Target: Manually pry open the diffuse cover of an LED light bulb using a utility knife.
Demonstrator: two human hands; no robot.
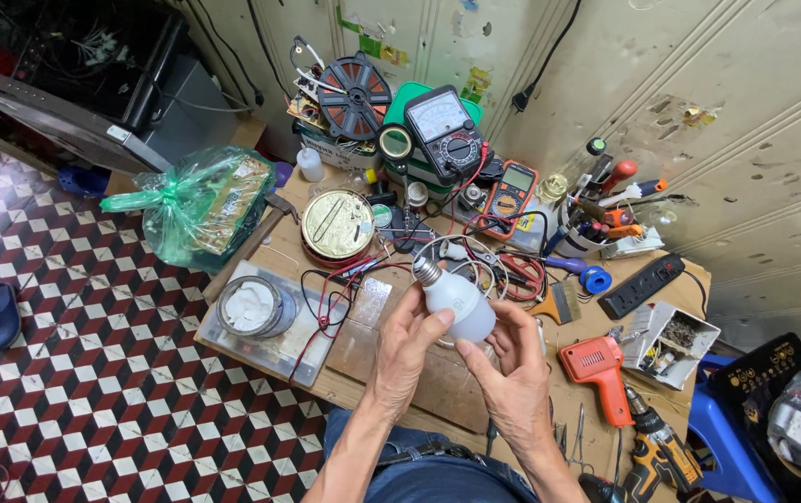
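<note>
I hold a white light bulb (454, 300) with a metal screw base over a cluttered wooden workbench (391, 368). The screw base points up and to the left, away from me. My left hand (408, 343) grips the bulb's left side, thumb on the white body. My right hand (510, 365) supports the rounded end from the right, fingers curled around it. Red and black test leads (330, 298) lie on the bench just beyond the bulb.
At the back stand an analog multimeter (444, 135), an orange digital multimeter (512, 191), a wire spool (356, 96) and a round gold tin (336, 224). An orange glue gun (599, 368), a drill (657, 452), a power strip (641, 285) and a green plastic bag (197, 205) surround the bench.
</note>
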